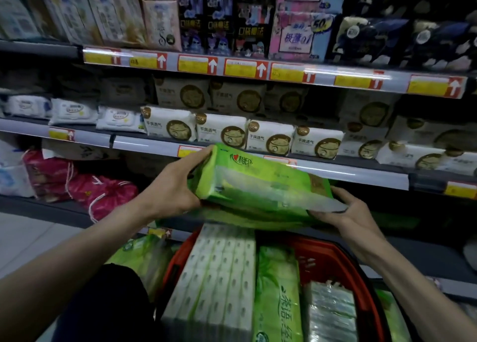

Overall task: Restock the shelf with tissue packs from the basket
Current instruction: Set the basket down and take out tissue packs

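Green tissue pack (258, 184): one, long, plastic-wrapped, held tilted in the air above the basket and in front of the lower shelf rail (348, 172). Left hand (175, 184): grips the pack's left end, thumb laid along the upper edge, other fingers hidden behind the pack. Right hand (346, 210): cups the near right corner from below, fingers curled up against the right end. Red shopping basket (343, 259): near, directly under the pack, holding a white multi-roll tissue pack (214, 269), a green tissue pack with lettering (278, 290) and a clear-wrapped pack (330, 308), side by side. Further green pack (144, 256): just left of the basket. Middle shelf: row of white packs with round brown emblems (222, 132), white wipes packs (74, 110) to their left. Lower left: pink drawstring bags (100, 192). Top shelf rail: yellow-and-red price labels (242, 68).
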### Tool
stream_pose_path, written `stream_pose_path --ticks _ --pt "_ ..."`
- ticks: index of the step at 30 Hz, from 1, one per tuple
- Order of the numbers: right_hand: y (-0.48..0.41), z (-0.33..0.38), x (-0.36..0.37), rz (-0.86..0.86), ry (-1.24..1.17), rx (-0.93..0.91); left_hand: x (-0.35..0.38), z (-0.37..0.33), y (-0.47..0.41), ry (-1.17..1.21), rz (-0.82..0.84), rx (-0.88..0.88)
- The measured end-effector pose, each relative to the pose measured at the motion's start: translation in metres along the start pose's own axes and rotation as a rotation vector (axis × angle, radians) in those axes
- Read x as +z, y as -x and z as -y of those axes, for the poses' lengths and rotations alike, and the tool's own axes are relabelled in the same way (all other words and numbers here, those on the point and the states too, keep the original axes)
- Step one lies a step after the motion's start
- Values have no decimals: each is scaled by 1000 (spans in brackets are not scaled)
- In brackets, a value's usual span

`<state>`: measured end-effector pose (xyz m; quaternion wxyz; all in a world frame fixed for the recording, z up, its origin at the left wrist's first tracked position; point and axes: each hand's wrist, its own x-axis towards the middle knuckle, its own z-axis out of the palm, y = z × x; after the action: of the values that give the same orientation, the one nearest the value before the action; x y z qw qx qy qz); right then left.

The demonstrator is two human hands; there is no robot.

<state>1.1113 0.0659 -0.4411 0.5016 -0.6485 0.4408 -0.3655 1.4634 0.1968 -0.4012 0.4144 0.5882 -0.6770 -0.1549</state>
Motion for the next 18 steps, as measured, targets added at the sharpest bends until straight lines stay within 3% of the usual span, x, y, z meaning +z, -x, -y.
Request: stream_pose_path --ticks 3,7,18 --pt "-4 -25 14 -124 100 -63 22 16 0 -236 -79 5" --pt "-17 -56 27 -143 223 -64 60 46 0 -370 -54 -207" --pt "-70 -92 47 -159 342 -41 104 125 -45 142 76 -448"
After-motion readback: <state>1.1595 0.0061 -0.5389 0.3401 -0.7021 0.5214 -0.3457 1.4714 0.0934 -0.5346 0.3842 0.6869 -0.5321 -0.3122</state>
